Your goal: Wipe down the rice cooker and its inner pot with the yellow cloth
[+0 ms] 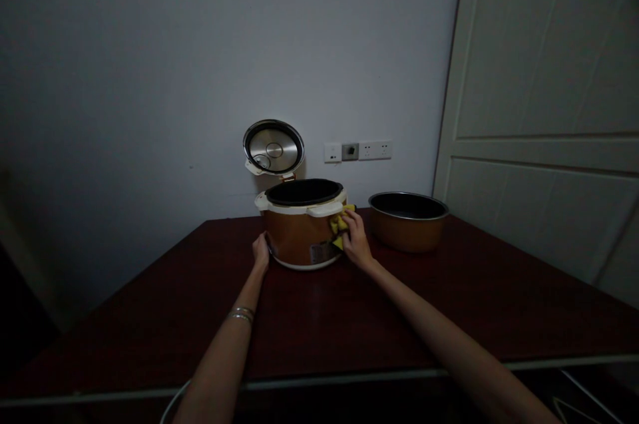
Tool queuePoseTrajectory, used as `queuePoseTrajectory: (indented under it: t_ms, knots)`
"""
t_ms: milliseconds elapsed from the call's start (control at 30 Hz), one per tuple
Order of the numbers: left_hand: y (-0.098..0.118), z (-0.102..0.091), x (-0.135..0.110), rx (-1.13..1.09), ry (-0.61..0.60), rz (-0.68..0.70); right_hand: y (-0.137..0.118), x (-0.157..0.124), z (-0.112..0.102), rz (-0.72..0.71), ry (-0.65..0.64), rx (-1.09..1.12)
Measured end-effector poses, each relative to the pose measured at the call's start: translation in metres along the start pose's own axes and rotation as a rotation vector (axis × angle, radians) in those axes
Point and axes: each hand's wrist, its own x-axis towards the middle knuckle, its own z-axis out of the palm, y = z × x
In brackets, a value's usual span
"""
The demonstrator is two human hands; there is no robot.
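Observation:
An orange and white rice cooker [295,237] stands upright on the dark red table [299,331], its round lid [274,148] raised at the back. My left hand [260,251] grips the cooker low on its left side, fingers partly hidden behind the body. On the opposite side, my right hand [356,237] is closed on a yellow cloth [341,221] with dark patches. That cloth is pressed to the cooker's outer wall, just under the white rim. Inside, the cooker looks dark, and its bottom is hidden.
To the right of the cooker sits a gold-coloured inner pot [408,227] with a dark interior. Wall sockets [375,150] are set in the pale wall behind. A white panelled door [544,111] rises on the right. The table's front edge [349,379] runs below my forearms.

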Motion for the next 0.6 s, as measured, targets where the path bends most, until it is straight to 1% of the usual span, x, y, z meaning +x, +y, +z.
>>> queuePoseTrajectory:
  t_ms: [100, 200, 267, 333, 400, 500, 533, 600]
  knots:
    - [0.002, 0.001, -0.001, 0.008, 0.005, -0.013, 0.0, 0.019, 0.007, 0.092, 0.075, 0.073]
    - [0.002, 0.001, -0.001, 0.02, 0.001, -0.011, -0.003, 0.033, 0.015, 0.15, 0.209, 0.14]
    - [0.0, 0.001, 0.0, 0.03, 0.0, -0.009, -0.006, 0.037, 0.021, 0.186, 0.284, 0.147]
    - [-0.002, 0.001, 0.001, 0.04, -0.001, -0.008, -0.005, 0.037, 0.028, 0.233, 0.322, 0.143]
    - [-0.003, 0.001, 0.001, 0.046, -0.004, -0.003, -0.001, 0.036, 0.034, 0.332, 0.31, 0.123]
    - [-0.002, 0.0, 0.0, 0.051, -0.008, 0.004, 0.013, 0.034, 0.04, 0.506, 0.249, 0.071]
    - [-0.001, 0.0, 0.0, 0.052, -0.008, 0.007, 0.018, 0.033, 0.042, 0.539, 0.234, 0.06]
    - [0.0, 0.0, -0.002, 0.054, -0.007, 0.012, 0.028, 0.028, 0.044, 0.554, 0.212, 0.054]
